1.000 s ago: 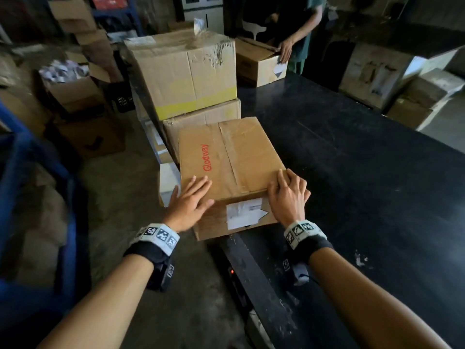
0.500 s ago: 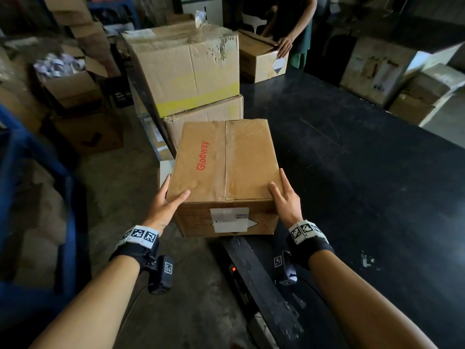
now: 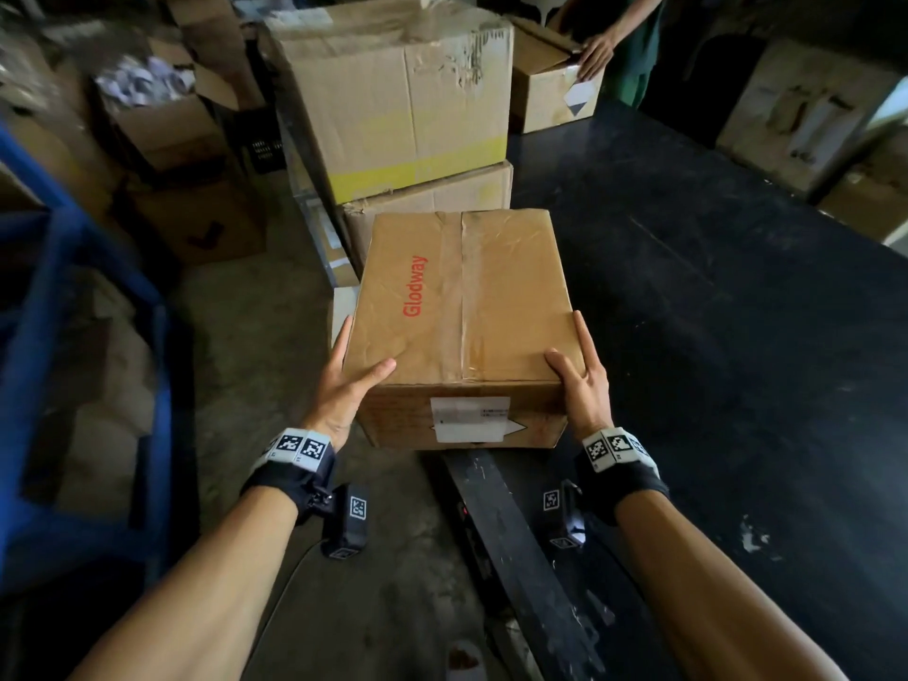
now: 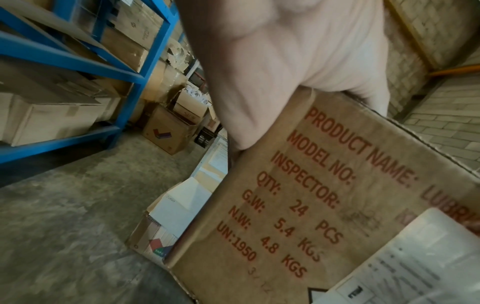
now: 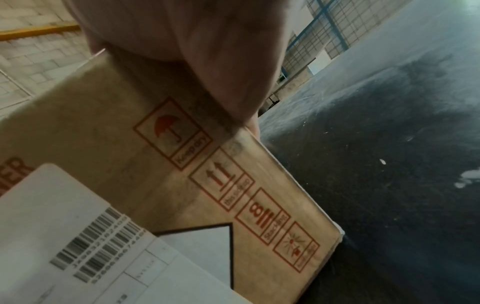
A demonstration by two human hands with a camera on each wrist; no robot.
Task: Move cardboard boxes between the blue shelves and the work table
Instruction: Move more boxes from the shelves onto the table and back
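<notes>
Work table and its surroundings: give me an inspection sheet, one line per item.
Surface: black work table, scuffed, with pale spots near the right forearm.
Job's things: taped Glodway box at the table's near left corner, white shipping label on its near face; blue shelves loaded with cartons.
Clutter: two stacked cartons behind the box; open boxes on the floor.
Grippers: left hand and right hand clasp the box's opposite sides, thumbs on top.
Cables: a thin lead hangs from the left wrist camera.
Surroundings: another person's hand on a far box; concrete floor.
</notes>
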